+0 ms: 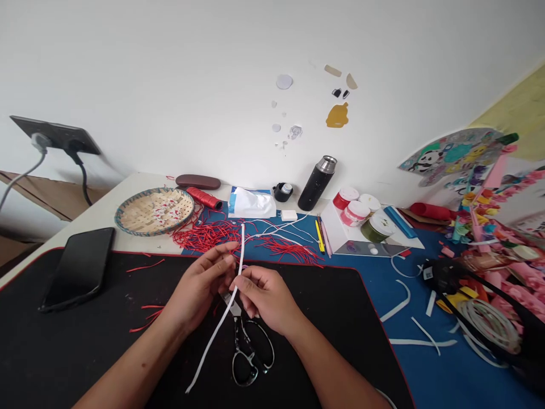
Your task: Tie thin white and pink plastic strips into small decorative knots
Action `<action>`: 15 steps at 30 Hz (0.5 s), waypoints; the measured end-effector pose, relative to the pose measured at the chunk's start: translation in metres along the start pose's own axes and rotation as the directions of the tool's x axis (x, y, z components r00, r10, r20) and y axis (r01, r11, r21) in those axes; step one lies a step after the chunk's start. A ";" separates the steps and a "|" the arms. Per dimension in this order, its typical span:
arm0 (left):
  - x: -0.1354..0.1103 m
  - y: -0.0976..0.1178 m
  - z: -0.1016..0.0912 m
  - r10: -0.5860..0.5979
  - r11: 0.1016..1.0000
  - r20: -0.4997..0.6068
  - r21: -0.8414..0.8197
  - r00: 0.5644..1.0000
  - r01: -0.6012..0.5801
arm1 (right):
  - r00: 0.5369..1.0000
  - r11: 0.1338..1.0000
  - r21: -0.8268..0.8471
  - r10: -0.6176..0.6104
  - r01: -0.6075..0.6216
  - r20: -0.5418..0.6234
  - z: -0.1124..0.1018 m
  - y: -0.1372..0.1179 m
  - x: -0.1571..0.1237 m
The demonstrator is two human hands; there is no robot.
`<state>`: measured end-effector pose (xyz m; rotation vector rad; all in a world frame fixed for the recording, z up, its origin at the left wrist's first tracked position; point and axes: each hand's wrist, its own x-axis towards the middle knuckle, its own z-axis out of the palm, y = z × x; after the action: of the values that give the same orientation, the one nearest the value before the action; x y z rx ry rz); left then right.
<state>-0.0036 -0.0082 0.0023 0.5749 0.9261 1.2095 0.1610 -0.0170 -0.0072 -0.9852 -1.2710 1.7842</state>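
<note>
Both hands meet over a black mat (106, 341) and pinch a long white strip (215, 341). The strip sticks up past the fingers and trails down to the lower left. My left hand (202, 284) grips it from the left with curled fingers. My right hand (266, 295) pinches it from the right. Black-handled scissors (251, 352) lie on the mat just under my right hand, untouched.
A black phone (79, 267) lies at the mat's left. Behind are a woven basket (154, 211), red paper strands (221, 236), a red spool (205, 198), a tissue pack (251, 203), a black flask (317, 183) and tape rolls (360, 213). White strips (398, 307) and colourful craft clutter (498, 250) fill the right.
</note>
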 end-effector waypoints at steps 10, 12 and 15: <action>-0.035 0.039 0.017 0.027 0.990 0.318 -0.141 0.948 0.020 | 0.990 1.000 0.020 0.015 -0.012 -0.137 -0.004 -0.002 0.002; -0.045 0.045 0.015 0.022 0.991 0.358 -0.131 0.934 0.027 | 0.988 0.999 -0.002 0.047 -0.048 -0.144 -0.003 -0.004 0.000; -0.065 0.047 0.002 -0.050 0.999 0.368 -0.001 0.928 0.053 | 0.982 0.996 -0.027 0.084 -0.090 -0.168 -0.002 -0.006 -0.003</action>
<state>-0.0313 -0.0564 0.0598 0.7357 0.6108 1.0127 0.1653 -0.0171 -0.0011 -1.2004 -1.1737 1.7099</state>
